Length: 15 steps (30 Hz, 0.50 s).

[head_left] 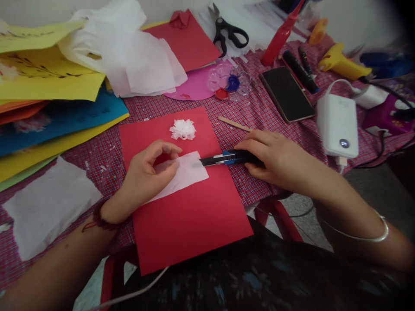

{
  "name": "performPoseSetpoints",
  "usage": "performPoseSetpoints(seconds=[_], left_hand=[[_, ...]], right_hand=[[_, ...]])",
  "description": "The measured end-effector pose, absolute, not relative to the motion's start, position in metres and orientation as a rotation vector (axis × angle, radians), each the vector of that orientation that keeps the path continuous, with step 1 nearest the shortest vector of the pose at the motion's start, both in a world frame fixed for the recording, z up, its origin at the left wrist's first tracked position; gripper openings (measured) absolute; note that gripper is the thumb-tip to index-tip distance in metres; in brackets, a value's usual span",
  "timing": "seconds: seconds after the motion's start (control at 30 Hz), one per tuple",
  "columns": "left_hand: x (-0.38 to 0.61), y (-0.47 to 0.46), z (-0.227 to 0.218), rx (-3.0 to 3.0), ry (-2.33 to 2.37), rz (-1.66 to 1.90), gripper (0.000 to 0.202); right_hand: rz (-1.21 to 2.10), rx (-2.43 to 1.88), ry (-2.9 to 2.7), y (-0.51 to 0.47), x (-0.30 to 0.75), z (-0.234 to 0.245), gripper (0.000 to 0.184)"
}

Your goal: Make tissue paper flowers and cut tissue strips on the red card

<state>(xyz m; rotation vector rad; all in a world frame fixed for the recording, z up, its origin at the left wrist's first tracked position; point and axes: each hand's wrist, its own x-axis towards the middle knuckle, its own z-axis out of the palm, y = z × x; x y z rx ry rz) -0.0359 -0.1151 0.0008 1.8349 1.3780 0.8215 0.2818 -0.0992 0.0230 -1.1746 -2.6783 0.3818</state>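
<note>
A red paper sheet (pixel 191 216) lies on the checked tablecloth in front of me. On it rests a strip of white tissue paper (pixel 186 175), and my left hand (pixel 147 179) presses down on the strip's left part with fingers curled in a pinch. My right hand (pixel 275 157) grips a black and blue utility knife (pixel 223 158) whose tip touches the strip's right end. A small white tissue flower (pixel 183 129) sits near the red sheet's far edge.
Stacked coloured papers (pixel 48 86) and crumpled white tissue (pixel 129 52) fill the far left. A loose tissue piece (pixel 45 207) lies near left. Scissors (pixel 227 30), red glue bottle (pixel 280 34), paint palette (pixel 230 80), phone (pixel 287 93), power bank (pixel 337 125), wooden stick (pixel 235 124) surround.
</note>
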Motion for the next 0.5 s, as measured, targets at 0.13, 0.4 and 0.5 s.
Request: performPoseSetpoints(seconds=[0.13,0.4,0.5], left_hand=[[-0.032,-0.113,0.005,1.925,1.380,0.796,0.010],[-0.032,-0.114,0.005,2.086,1.326,0.778,0.007],[-0.033,-0.118,0.006,2.223,1.280,0.758,0.017]], right_hand=[[0.436,-1.152,-2.687,-0.102,0.285,0.023,0.031],[0.453,-1.103,-2.707,-0.109,0.288,0.022,0.029],[0.452,-1.108,-2.726,-0.110,0.286,0.021,0.027]])
